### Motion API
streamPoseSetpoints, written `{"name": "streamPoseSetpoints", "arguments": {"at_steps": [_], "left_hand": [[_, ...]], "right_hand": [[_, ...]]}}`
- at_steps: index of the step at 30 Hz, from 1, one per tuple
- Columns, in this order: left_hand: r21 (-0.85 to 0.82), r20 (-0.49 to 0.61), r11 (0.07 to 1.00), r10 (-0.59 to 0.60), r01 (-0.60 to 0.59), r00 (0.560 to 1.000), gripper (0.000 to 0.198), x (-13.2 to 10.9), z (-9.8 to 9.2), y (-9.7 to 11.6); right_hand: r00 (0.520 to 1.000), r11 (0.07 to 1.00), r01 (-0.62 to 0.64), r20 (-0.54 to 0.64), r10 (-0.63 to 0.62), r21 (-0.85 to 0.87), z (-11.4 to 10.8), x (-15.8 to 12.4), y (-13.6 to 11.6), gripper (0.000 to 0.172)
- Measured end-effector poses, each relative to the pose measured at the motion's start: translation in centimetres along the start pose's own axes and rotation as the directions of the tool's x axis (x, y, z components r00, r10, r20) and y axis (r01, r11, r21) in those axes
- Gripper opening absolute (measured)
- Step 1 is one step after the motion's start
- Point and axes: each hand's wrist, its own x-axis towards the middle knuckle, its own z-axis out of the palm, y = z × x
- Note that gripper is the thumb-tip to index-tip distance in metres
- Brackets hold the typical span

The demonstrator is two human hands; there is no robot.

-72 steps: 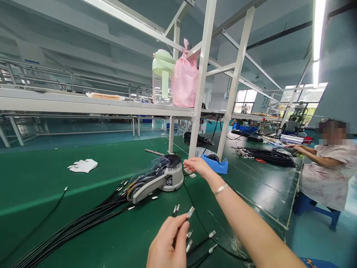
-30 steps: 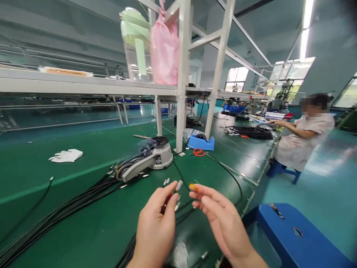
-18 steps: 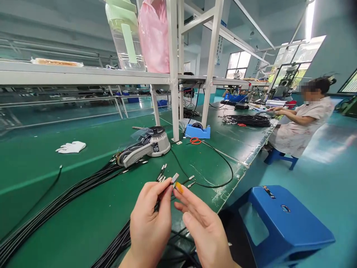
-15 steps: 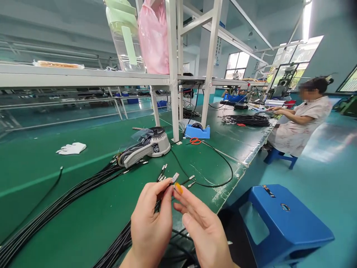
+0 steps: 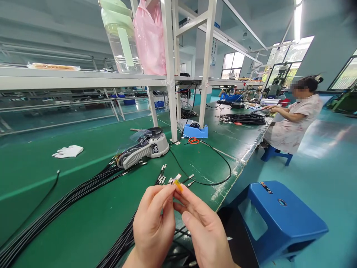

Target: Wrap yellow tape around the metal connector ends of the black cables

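My left hand (image 5: pixel 154 223) is closed in a pinch on the end of a black cable, whose silver metal connector (image 5: pixel 178 176) sticks out past the fingertips. A small piece of amber tape (image 5: pixel 179 185) lies against the connector's base, at the tip of my right index finger. My right hand (image 5: pixel 206 229) meets the left at the fingertips, its fingers curled and its thumb lower down; the cable between the hands is mostly hidden. Just beyond lie several loose cable ends (image 5: pixel 161 179) with silver connectors. A bundle of black cables (image 5: pixel 122 238) runs beneath my left hand.
A grey tape dispenser (image 5: pixel 156 143) stands on the green table (image 5: pixel 92 208), by another cable bundle (image 5: pixel 80 195). Farther back are a white glove (image 5: pixel 68 151), orange-handled scissors (image 5: pixel 193 140) and a blue holder (image 5: pixel 195 131). A blue stool (image 5: pixel 287 212) stands right; a co-worker (image 5: pixel 298 115) sits beyond.
My left fingers have moved up against the amber tape, closing the gap to my right fingertip. The tape now sits against the connector's base. The view has shifted slightly.
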Motion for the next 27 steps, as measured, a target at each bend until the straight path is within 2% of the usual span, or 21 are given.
{"name": "streamPoseSetpoints", "arguments": {"at_steps": [11, 16, 23, 27], "left_hand": [[0.074, 0.021, 0.997, -0.026, 0.025, 0.999, 0.038, 0.15, -0.14, 0.43], [0.061, 0.017, 0.998, -0.022, 0.021, 1.000, 0.031, 0.09, -0.08, 0.28], [0.034, 0.005, 0.995, -0.095, 0.095, 0.995, 0.017, 0.33, -0.09, 0.54], [0.045, 0.001, 0.998, -0.041, 0.041, 0.999, 0.022, 0.25, -0.27, 0.54]], "right_hand": [[1.000, 0.999, -0.019, -0.007, 0.019, -0.032, 0.08, 0.01, -0.20, 0.035], [1.000, 0.999, -0.004, 0.013, 0.005, -0.039, -0.24, 0.18, -0.18, 0.034], [1.000, 0.996, 0.007, 0.001, -0.007, -0.088, -0.19, -0.03, -0.33, 0.032], [1.000, 0.996, 0.006, -0.001, -0.006, -0.084, -0.14, -0.07, -0.43, 0.033]]}}
